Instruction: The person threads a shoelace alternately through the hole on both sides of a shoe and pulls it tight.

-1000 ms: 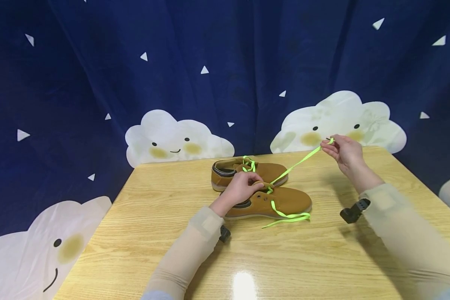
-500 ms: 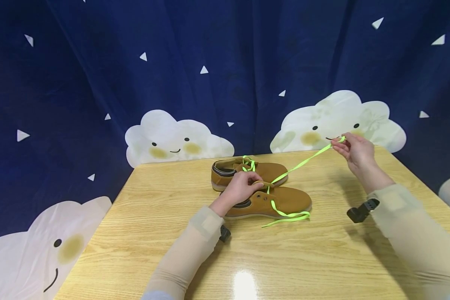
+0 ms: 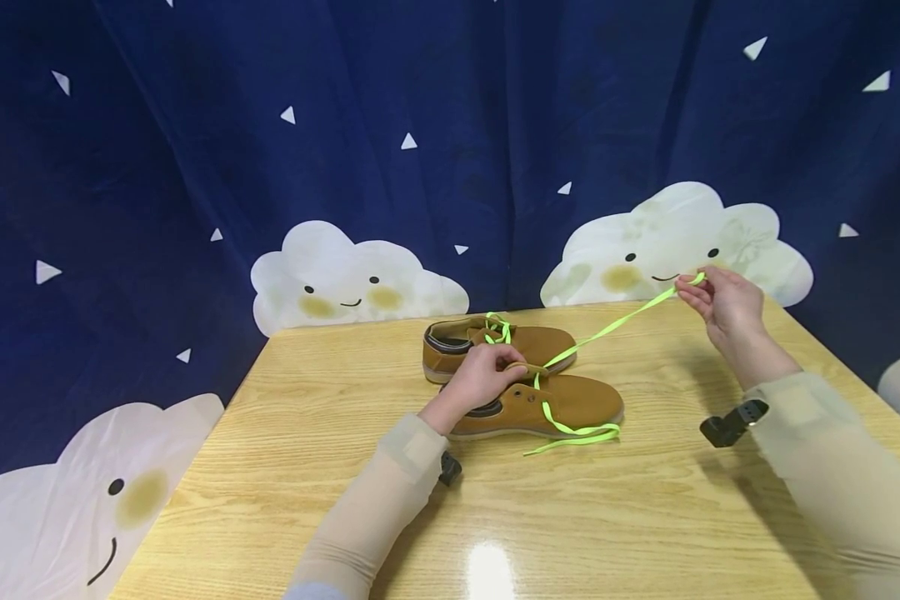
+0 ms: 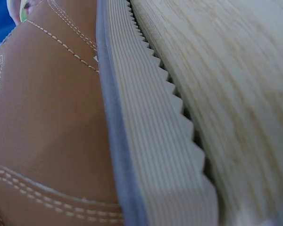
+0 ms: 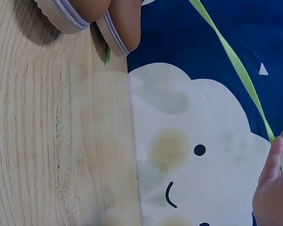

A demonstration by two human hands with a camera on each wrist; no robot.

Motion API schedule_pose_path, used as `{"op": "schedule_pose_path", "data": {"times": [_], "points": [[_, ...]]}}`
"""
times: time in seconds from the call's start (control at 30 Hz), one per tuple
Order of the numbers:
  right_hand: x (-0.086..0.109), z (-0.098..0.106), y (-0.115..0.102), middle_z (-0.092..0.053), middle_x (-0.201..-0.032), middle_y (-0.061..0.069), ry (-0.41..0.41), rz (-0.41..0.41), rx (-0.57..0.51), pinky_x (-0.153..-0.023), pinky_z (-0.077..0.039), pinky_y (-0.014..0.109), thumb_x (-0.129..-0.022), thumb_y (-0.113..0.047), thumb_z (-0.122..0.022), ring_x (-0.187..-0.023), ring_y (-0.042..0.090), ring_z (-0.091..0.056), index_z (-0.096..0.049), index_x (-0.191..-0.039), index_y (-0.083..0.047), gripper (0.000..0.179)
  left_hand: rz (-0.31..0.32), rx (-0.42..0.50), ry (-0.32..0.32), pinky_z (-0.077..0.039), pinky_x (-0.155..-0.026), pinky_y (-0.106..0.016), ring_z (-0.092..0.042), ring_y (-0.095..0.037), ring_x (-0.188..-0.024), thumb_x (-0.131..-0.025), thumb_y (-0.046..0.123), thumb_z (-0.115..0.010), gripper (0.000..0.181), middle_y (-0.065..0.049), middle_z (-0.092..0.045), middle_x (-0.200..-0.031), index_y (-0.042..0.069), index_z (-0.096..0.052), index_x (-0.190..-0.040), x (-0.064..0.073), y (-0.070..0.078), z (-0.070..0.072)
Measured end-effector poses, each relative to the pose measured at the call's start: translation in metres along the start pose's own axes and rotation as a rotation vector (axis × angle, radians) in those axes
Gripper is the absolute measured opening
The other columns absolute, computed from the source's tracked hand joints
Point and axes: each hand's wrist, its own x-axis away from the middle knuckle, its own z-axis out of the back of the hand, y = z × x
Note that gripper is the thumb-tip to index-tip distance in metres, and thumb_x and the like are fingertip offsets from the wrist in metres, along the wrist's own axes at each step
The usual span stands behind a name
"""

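Note:
Two brown shoes lie side by side in the head view, toes to the right. My left hand pinches the eyelet flap of the near shoe between thumb and fingers. Up at the right, my right hand holds a neon green shoelace, which runs taut down to the near shoe. The lace's other end hangs over the shoe's side onto the table. In the left wrist view the near shoe's brown side fills much of the picture; the left fingers are mostly hidden there.
Behind the near shoe stands the far shoe, its green lace in its eyelets. Both rest on a wooden table. At the table's back edge hangs a dark blue curtain with white clouds.
My right hand has moved to the right, drawing more of the green shoelace out of the near shoe. The left hand keeps its place on the flap.

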Motion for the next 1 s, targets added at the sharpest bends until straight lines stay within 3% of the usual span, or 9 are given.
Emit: {"op": "schedule_pose_path", "data": {"times": [0.2,0.47,0.67,0.87,1.0], "points": [[0.0011,-0.0005,-0.0002,-0.068,-0.074,0.012,0.059,0.002,-0.024,-0.071,-0.054,0.023,-0.102,-0.004,-0.046,-0.070,0.017,-0.070,-0.056,-0.090,0.000,0.016,0.001,0.002,-0.002,-0.048,-0.075,-0.022,-0.061,-0.007,-0.082,-0.094,0.016,-0.067,0.008,0.002,-0.068,-0.092,0.010,-0.072,-0.095,-0.0002,0.0000,-0.0009],[0.0011,0.0006,-0.0019,-0.066,-0.070,0.012,0.208,0.045,-0.099,-0.069,-0.054,0.024,-0.101,-0.006,-0.048,-0.066,0.017,-0.070,-0.052,-0.090,0.002,0.014,-0.013,-0.004,-0.002,-0.048,-0.074,-0.022,-0.061,-0.007,-0.081,-0.094,0.016,-0.067,0.008,0.002,-0.068,-0.090,0.010,-0.073,-0.095,-0.0002,-0.0001,-0.0012],[0.0018,0.0024,-0.0040,-0.068,-0.072,0.010,0.189,0.038,-0.067,-0.067,-0.054,0.022,-0.102,-0.007,-0.048,-0.065,0.015,-0.069,-0.054,-0.090,0.001,0.016,-0.008,-0.012,0.004,-0.048,-0.075,-0.022,-0.062,-0.007,-0.082,-0.094,0.016,-0.067,0.008,0.002,-0.068,-0.092,0.010,-0.073,-0.095,0.0002,-0.0001,0.0003],[0.0046,0.0027,-0.0055,-0.073,-0.081,0.002,0.177,0.049,0.041,-0.052,-0.051,0.019,-0.103,-0.015,-0.048,-0.063,0.011,-0.068,-0.059,-0.094,-0.004,0.018,-0.011,0.002,0.006,-0.049,-0.075,-0.022,-0.062,-0.007,-0.081,-0.093,0.016,-0.068,0.008,0.002,-0.068,-0.092,0.010,-0.073,-0.096,-0.0006,-0.0013,-0.0005],[0.0083,0.0031,-0.0068,-0.074,-0.082,0.003,0.117,0.055,0.021,-0.044,-0.046,0.020,-0.102,-0.019,-0.052,-0.056,0.013,-0.065,-0.057,-0.098,-0.005,0.015,-0.010,0.005,0.005,-0.049,-0.075,-0.022,-0.062,-0.007,-0.081,-0.093,0.016,-0.068,0.008,0.003,-0.068,-0.091,0.011,-0.073,-0.095,-0.0004,-0.0010,-0.0009]]}}
